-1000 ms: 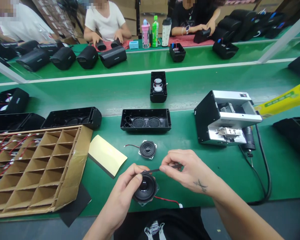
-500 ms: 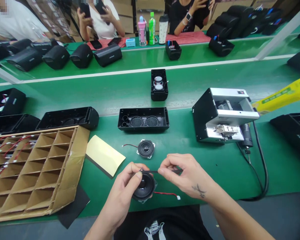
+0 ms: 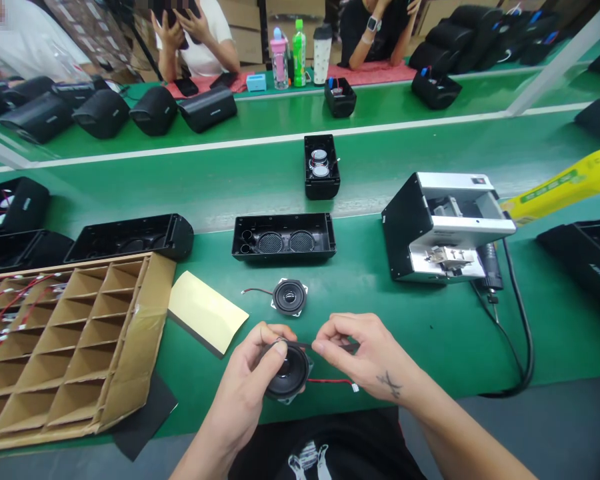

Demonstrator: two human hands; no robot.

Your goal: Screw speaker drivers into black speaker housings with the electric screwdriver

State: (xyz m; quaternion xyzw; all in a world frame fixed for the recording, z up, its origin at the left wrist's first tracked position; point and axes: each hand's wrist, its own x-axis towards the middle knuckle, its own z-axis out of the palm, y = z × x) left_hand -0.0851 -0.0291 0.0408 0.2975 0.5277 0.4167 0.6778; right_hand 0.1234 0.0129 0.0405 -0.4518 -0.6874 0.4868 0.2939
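Speaker driver (image 3: 291, 379), cone up, is at the front of the green desk (image 3: 350, 280) in the head view, held at its upper left by the left hand (image 3: 245, 380). That thumb presses over the rim, pinching one end of a thin dark strip (image 3: 304, 345) against it, with the fingers curled behind. The right hand (image 3: 373, 353) pinches the strip between thumb and fingertips, beside the driver and apart from it; a short tail of strip pokes out past the fingers. Between the hands the strip runs nearly straight. A red lead (image 3: 330, 381) trails from the driver's right side to a white plug.

The step in hand looks like setting the strip along the rim, its start pinned and most of its length unlaid. From here, the move calls for light, even tension on the right, the strip bent round to follow the curve, and the left thumb pressing close behind, clear of the cone.

Beyond the hands sits a second driver (image 3: 289, 297), and farther back an open black housing (image 3: 283, 257). A pale yellow sheet (image 3: 207, 312) and a divided cardboard box (image 3: 130, 373) lie to the left.
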